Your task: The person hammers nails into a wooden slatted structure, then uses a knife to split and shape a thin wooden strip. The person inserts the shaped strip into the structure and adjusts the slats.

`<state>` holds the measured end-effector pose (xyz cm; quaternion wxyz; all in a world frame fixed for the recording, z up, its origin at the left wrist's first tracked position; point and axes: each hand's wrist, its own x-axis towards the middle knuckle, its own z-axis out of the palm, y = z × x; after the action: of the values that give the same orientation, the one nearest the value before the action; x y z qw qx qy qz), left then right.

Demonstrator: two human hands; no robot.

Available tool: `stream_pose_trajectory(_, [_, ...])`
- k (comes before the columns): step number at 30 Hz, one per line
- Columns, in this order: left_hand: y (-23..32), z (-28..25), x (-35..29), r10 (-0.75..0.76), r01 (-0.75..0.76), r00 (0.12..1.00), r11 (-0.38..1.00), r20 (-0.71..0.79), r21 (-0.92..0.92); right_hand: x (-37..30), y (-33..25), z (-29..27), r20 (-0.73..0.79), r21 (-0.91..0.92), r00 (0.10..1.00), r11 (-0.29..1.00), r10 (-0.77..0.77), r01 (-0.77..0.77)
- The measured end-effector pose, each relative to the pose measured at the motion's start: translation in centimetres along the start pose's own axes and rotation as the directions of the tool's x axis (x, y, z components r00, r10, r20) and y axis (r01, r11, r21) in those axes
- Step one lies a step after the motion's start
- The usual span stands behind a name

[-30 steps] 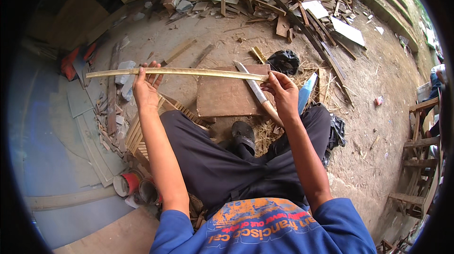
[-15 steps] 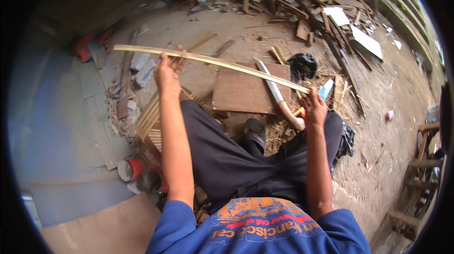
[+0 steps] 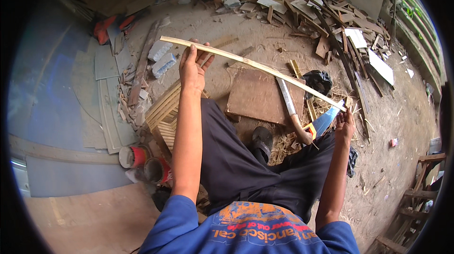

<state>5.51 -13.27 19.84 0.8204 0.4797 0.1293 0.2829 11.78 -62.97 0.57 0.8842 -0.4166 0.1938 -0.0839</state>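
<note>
A long thin pale bamboo strip (image 3: 255,67) slants from upper left down to the right across the view. My left hand (image 3: 193,67) grips it near its far end, arm stretched out. My right hand (image 3: 345,124) holds the near end low at my right knee. A large knife with a wooden handle (image 3: 292,112) lies on a brown wooden board (image 3: 257,95) on the ground, under the strip and apart from both hands. I am seated in dark trousers, one dark shoe (image 3: 261,141) showing.
Stacked pale slats (image 3: 163,109) lie by my left knee, with two red cans (image 3: 144,162) below them. Scrap wood (image 3: 331,22) is heaped at the back. A black bag (image 3: 318,81), straw, a blue piece (image 3: 328,120) and wooden steps (image 3: 416,197) are at right.
The strip was held level in front of me a second ago; now it slants, my left hand pushed farther out and my right hand lowered toward my knee. The knife stays on the board.
</note>
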Motion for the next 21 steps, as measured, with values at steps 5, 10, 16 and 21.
stream_pose_trajectory(5, [-0.5, -0.7, 0.3, 0.012, -0.012, 1.0, 1.0, -0.02, 0.01, -0.3, -0.8, 1.4, -0.02, 0.0, 1.0, 1.0, 0.012, -0.012])
stream_pose_trajectory(10, [-0.3, -1.2, 0.4, -0.001, 0.002, 0.998, 1.0, -0.06, 0.017, -1.0, -1.2, 2.3, -0.003, 0.022, 1.0, 1.0, -0.003, 0.003])
stream_pose_trajectory(16, [0.6, -1.6, 0.1, -0.02, 0.022, 0.995, 0.999, -0.093, 0.027, -0.7, -0.8, 3.3, -0.055, 0.076, 0.997, 0.996, 0.049, -0.045])
stream_pose_trajectory(21, [1.2, -1.7, -0.2, -0.001, 0.004, 0.987, 1.0, -0.159, 0.019, -0.4, 0.8, 4.4, -0.022, 0.061, 0.998, 0.997, 0.055, -0.053])
